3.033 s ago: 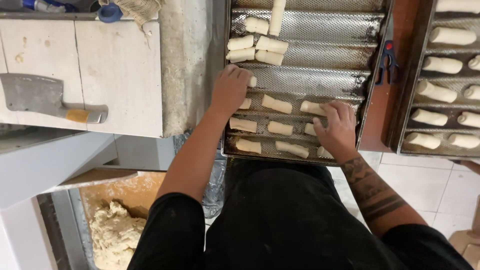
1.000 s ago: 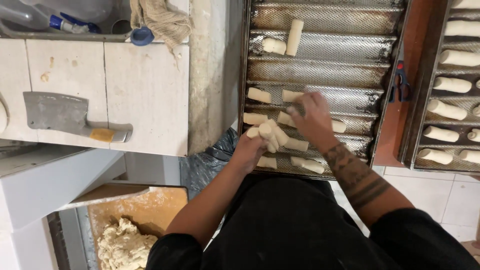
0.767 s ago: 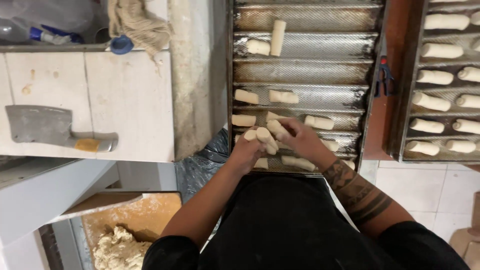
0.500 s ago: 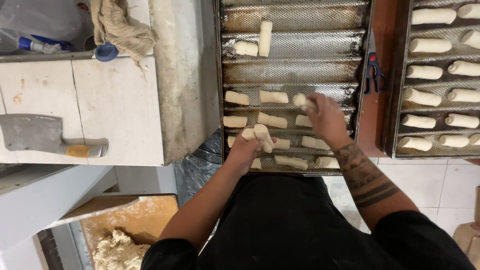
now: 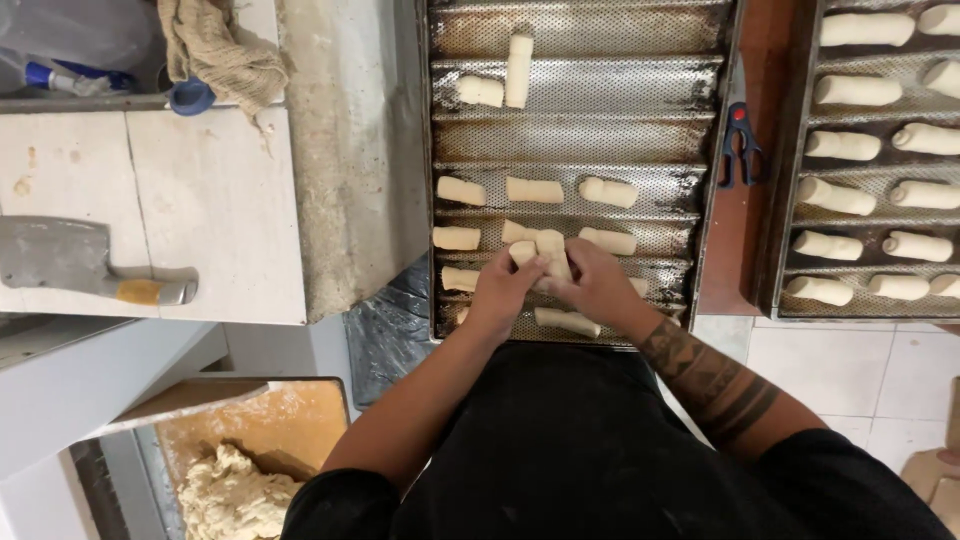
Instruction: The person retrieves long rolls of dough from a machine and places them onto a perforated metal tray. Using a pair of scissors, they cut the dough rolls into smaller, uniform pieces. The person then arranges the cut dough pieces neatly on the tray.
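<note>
- Right now I am holding a small bunch of dough pieces (image 5: pixel 545 252) between both hands at the lower middle of the frame, over the tray (image 5: pixel 575 130).
- My left hand (image 5: pixel 503 290) is curling around the bunch from the left, fingers closed on it.
- My right hand (image 5: pixel 597 283) is closing on the same bunch from the right, fingers pressing it against the left.
- Judging by the tray, the filling is partly done: the lower channels are carrying rows of pieces, such as the row of three (image 5: pixel 535 190) at centre frame.
- The upper channels are mostly bare, holding only two pieces (image 5: pixel 500 80) near the top, one lying across the grooves, so I am reckoning much is left.
- A second tray (image 5: pixel 880 150) at the right edge is looking full.
- Scissors (image 5: pixel 738 140) are lying on the reddish strip between the trays.
- The surface at the left is a pale, worn counter (image 5: pixel 210 210) with a cleaver (image 5: pixel 80 262) on it, and a rag (image 5: pixel 215 50) at the upper left.
- A bin of rough dough (image 5: pixel 225 490) is sitting at the lower left, and pale floor tiles are showing at the lower right.
</note>
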